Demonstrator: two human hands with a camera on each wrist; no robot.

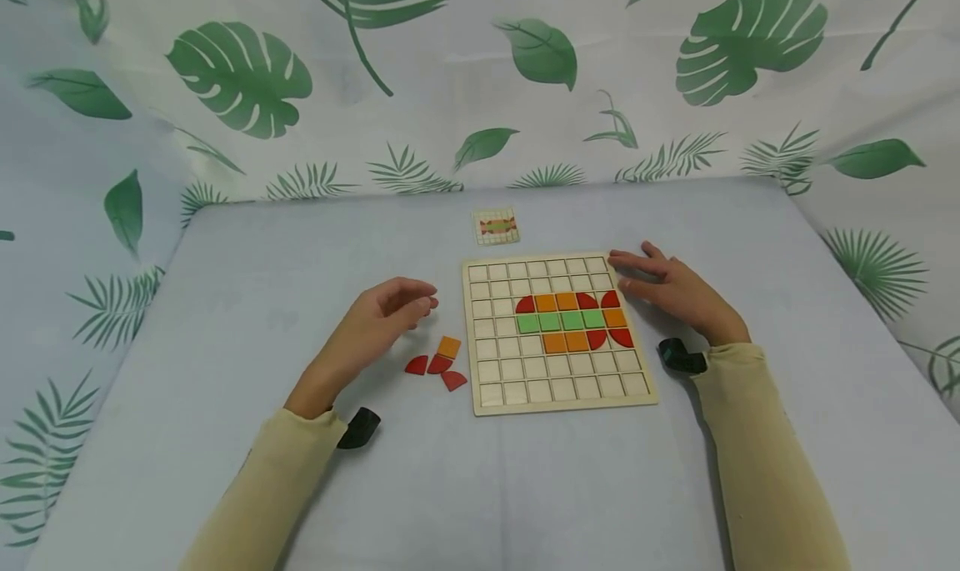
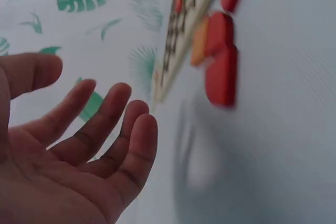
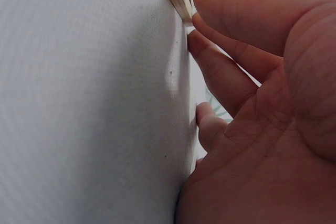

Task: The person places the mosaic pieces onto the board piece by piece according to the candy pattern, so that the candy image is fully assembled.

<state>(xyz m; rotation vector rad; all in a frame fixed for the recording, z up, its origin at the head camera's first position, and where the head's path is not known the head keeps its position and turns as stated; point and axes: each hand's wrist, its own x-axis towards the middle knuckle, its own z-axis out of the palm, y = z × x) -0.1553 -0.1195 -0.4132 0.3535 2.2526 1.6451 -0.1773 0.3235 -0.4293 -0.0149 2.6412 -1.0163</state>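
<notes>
A square wooden grid board [image 1: 510, 394] lies on the table, several of its cells filled with red quarter-circle, orange square and green square [image 1: 550, 322] tiles. To its left is a small group of loose tiles: one orange square [image 1: 449, 348] and three red quarter-circles [image 1: 453, 380]. My left hand [image 1: 372, 329] hovers just beyond them, fingers loosely bent and the palm holding nothing, as the left wrist view also shows. My right hand [image 1: 675, 292] rests beside the board's upper right edge, its fingertips right at the rim and its fingers relaxed.
Behind the board lies a small pattern card [image 1: 496, 227] with a printed grid and a coloured figure. A white cloth covers the table [image 1: 405, 496]. Leaf-printed fabric [image 1: 435, 79] hangs along the back and sides. A dark wrist device [image 1: 360, 428] sits below each hand.
</notes>
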